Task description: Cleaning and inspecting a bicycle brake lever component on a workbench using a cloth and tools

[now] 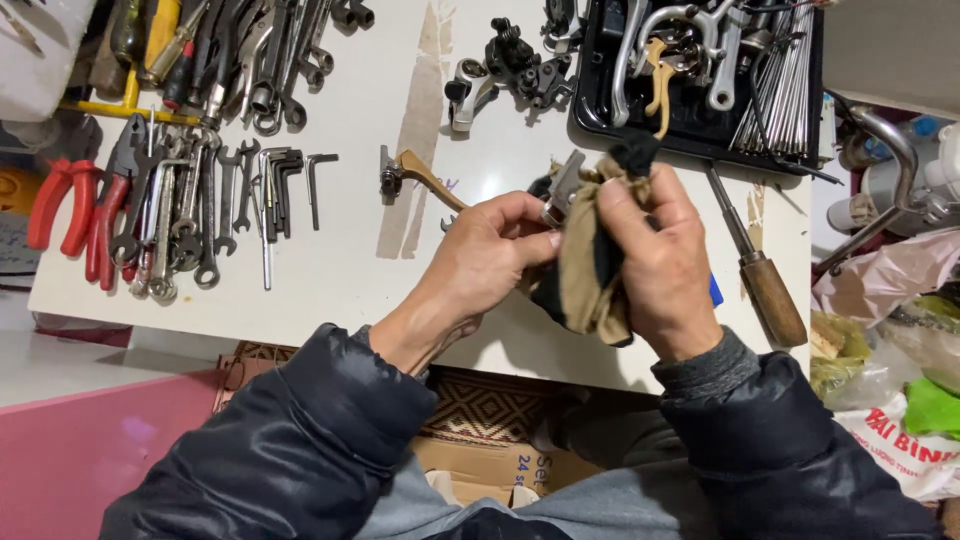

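Observation:
Over the front edge of the white table (340, 290), my left hand (485, 260) grips a small metal part (563, 185) by its lower end. My right hand (655, 265) holds a tan and black rag (590, 270), pressed against that part and wrapped partly around it. The rag hides most of the part. A gold-coloured lever (425, 175) with a dark clamp lies on the table just left of my left hand.
Wrenches, hex keys and red-handled pliers (75, 215) lie at the left. A black tray (700, 75) of levers and spokes stands at the back right. A wooden-handled tool (770, 290) lies right of my hands. Plastic bags (890, 340) sit off the right edge.

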